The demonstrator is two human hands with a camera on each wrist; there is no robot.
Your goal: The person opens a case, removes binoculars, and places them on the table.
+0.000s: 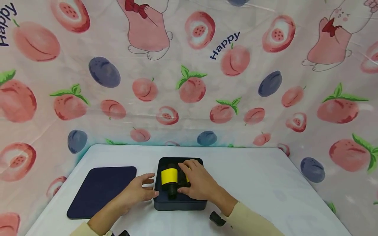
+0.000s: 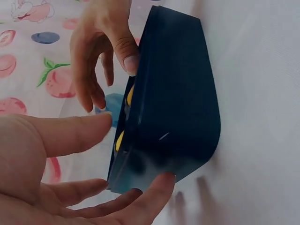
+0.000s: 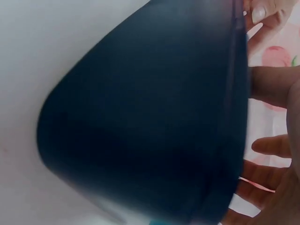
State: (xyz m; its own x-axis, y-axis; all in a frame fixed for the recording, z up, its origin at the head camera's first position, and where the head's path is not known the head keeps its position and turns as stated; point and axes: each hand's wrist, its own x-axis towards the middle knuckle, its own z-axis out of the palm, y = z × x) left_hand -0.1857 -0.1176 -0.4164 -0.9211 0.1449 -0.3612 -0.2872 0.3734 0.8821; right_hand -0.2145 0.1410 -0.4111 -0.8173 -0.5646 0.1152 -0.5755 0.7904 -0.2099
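A dark blue box (image 1: pixel 180 205) stands on the white table, with black-and-yellow binoculars (image 1: pixel 169 177) lying inside. Two yellow bands show in the head view; the right one is mostly covered by my right hand (image 1: pixel 199 180). That hand hovers over the right barrel, thumb and fingers spread; in the left wrist view its fingers hang above the rim with nothing visible between them. Beside the box's left wall is my left hand (image 1: pixel 140 188), fingers loosely bent and apart. Its fingertips (image 2: pixel 164 183) are at the wall; whether they press on it I cannot tell.
A flat dark blue lid (image 1: pixel 103 190) lies on the table left of the box, partly behind my left forearm. White table cloth (image 1: pixel 251 177) extends to the right. A fruit-patterned curtain (image 1: pixel 165 82) hangs behind the table's back edge.
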